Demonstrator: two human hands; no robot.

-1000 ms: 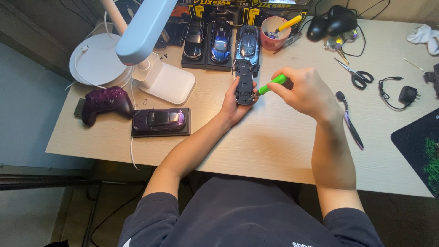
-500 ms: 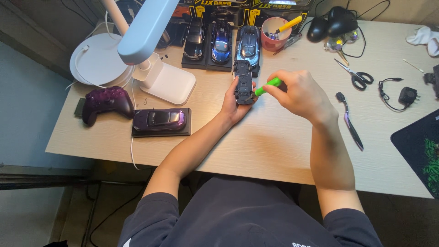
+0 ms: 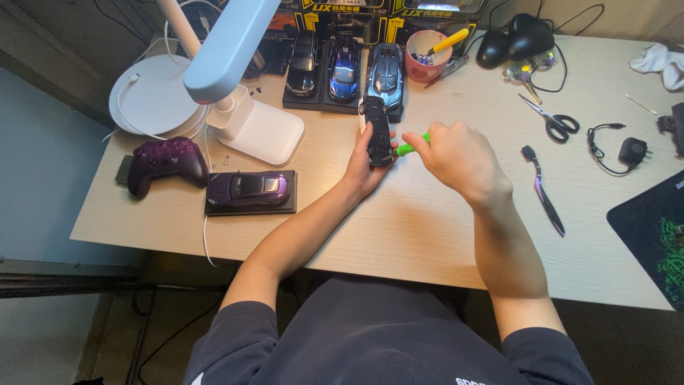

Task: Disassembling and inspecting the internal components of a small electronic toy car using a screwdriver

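hands meet over the middle of the pale wooden desk (image 3: 427,235), near its far edge. your left hand (image 3: 365,165) is clamped around a black model car (image 3: 377,130) turned belly-up, fingers wrapped along its side so the underside faces you and its nose points away toward the far edge of the desk. your right hand (image 3: 456,158) is closed on a green-handled screwdriver (image 3: 411,147), the handle showing just between thumb and fingers, and its tip end lies against the near part of the car's underside; the tip itself is too small to make out. right behind the held car stands a row of three model cars on dark bases: a black one (image 3: 303,64), a blue one (image 3: 344,68) and a silver-blue one (image 3: 385,75), with the held car's far end just in front of the silver-blue one. to your left a purple model car (image 3: 248,188) sits on its own black base, with a purple game controller (image 3: 165,161) beside it and a white desk lamp (image 3: 242,78) rising over both. a pink cup (image 3: 425,55) with a yellow-handled tool in it stands beyond your right hand. further right on the desk lie black-handled scissors (image 3: 550,118), a dark slim tool (image 3: 543,191), a small black plug with a cable (image 3: 627,150) and the corner of a black mouse mat (image 3: 652,235), all well apart from your hands.
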